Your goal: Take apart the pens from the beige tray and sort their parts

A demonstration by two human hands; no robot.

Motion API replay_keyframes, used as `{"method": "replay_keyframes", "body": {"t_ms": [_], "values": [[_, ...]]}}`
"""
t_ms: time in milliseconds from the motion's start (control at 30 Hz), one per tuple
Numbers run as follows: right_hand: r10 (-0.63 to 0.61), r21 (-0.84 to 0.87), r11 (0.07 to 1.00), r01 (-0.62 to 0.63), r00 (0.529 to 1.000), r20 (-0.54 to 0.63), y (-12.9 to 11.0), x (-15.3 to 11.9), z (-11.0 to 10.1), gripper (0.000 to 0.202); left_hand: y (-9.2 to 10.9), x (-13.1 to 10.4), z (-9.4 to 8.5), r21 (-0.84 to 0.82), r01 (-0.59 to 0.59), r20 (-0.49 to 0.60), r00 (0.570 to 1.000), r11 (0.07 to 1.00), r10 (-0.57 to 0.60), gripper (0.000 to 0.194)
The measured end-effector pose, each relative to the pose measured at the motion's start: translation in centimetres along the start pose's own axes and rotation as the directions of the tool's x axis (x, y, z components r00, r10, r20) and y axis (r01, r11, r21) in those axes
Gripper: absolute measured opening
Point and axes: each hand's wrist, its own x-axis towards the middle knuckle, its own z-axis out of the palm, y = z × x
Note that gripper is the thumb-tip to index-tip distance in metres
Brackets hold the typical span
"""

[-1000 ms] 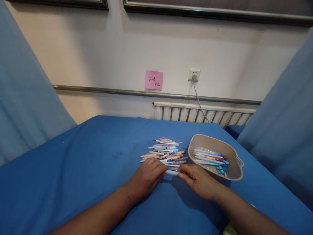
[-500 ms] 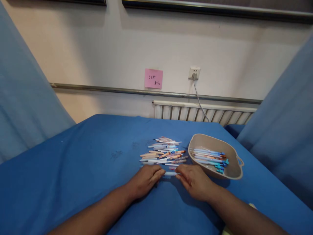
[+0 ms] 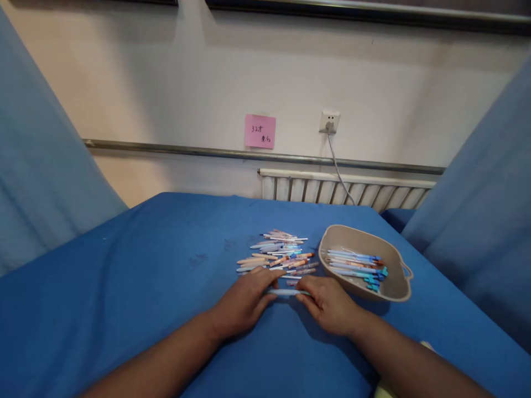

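Observation:
A pale blue-white pen (image 3: pixel 286 292) lies level between my hands, just in front of the pile of pen parts. My right hand (image 3: pixel 329 305) is closed on its right end, thumb and fingers pinched together; a bit of green shows at that end. My left hand (image 3: pixel 244 298) is at the other end, with the thumb below the pen and a bent finger above it. The left index finger stretches over the near edge of the pile. Several loose pen barrels (image 3: pixel 253 260), thin white refills (image 3: pixel 286 239) and orange pieces (image 3: pixel 305 256) make up the pile.
A beige bin (image 3: pixel 398 287) with a handle stands to the right, holding several pens (image 3: pixel 352 265) with blue and teal ends. A blue cloth (image 3: pixel 124 287) covers the table. Behind are a radiator (image 3: pixel 298 188), a rail and a plugged-in socket (image 3: pixel 329 121). Blue curtains hang at both sides.
My left hand has loosened its pinch: the index finger has lifted and reached forward over the pile, and more of the pen's left end shows. My right hand keeps its hold.

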Motion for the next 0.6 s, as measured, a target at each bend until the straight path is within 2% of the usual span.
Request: {"method": "replay_keyframes", "body": {"t_ms": [67, 133, 200, 267, 333, 400, 500, 600], "values": [[-0.005, 0.005, 1.000, 0.005, 1.000, 0.006, 0.1, 0.0, 0.0, 0.017, -0.3, 0.0, 0.1, 0.029, 0.064, 0.020, 0.998, 0.998, -0.065, 0.031], [-0.007, 0.012, 1.000, 0.007, 1.000, 0.010, 0.1, 0.0, 0.2, 0.018, -0.5, 0.0, 0.2, 0.040, 0.142, 0.004, 0.990, 0.989, -0.142, 0.031], [-0.009, 0.013, 1.000, 0.009, 1.000, 0.011, 0.1, 0.0, 0.3, 0.018, -0.5, 0.0, 0.2, 0.024, 0.142, -0.009, 0.990, 0.990, -0.142, 0.038], [-0.014, 0.020, 1.000, 0.014, 1.000, 0.011, 0.2, 0.1, 0.4, 0.018, -0.3, 0.0, 0.2, 0.014, 0.078, -0.004, 0.997, 0.997, -0.078, 0.049], [-0.018, 0.025, 1.000, 0.017, 1.000, 0.015, 0.3, 0.2, 0.5, 0.018, -0.2, 0.0, 0.2, 0.028, 0.038, 0.034, 0.999, 0.999, -0.039, 0.043], [-0.015, 0.026, 1.000, 0.014, 1.000, 0.019, 0.5, 0.2, 0.5, 0.018, -0.4, 0.0, -0.1, 0.059, 0.081, 0.070, 0.994, 0.995, -0.086, 0.031], [0.008, 0.031, 0.999, -0.008, 1.000, 0.013, 0.8, 0.3, 0.4, 0.018, -1.2, -0.1, -0.6, 0.097, 0.193, 0.088, 0.976, 0.976, -0.201, 0.031], [0.033, 0.050, 0.998, -0.033, 0.999, 0.001, 1.0, 0.6, 0.7, 0.016, -1.9, -0.2, -1.3, 0.124, 0.219, 0.073, 0.971, 0.968, -0.229, 0.030]]}}
